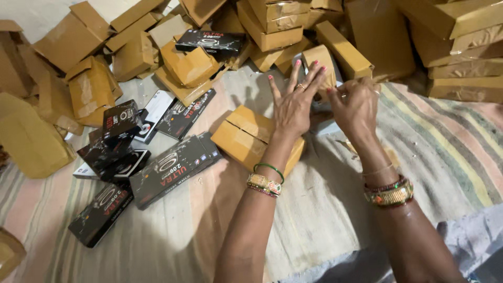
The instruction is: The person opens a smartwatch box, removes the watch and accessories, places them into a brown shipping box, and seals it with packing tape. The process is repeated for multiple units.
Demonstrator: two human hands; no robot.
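Note:
My left hand (pixel 292 102) is spread flat, fingers apart, pressing on a brown paper-wrapped box (pixel 322 62) in front of me. My right hand (pixel 355 105) is curled on the right side of that same wrapped box, fingers closed on its edge or wrapping. Just under my left wrist lies another brown taped parcel (pixel 246 133) on the striped cloth (pixel 419 157). Both wrists wear bangles.
Several long black product boxes (pixel 173 167) lie to the left on the cloth, one more black box (pixel 209 41) on top of the pile. Heaps of brown wrapped parcels (pixel 283 23) fill the back and right (pixel 461 47). Crumpled brown paper (pixel 31 139) sits far left.

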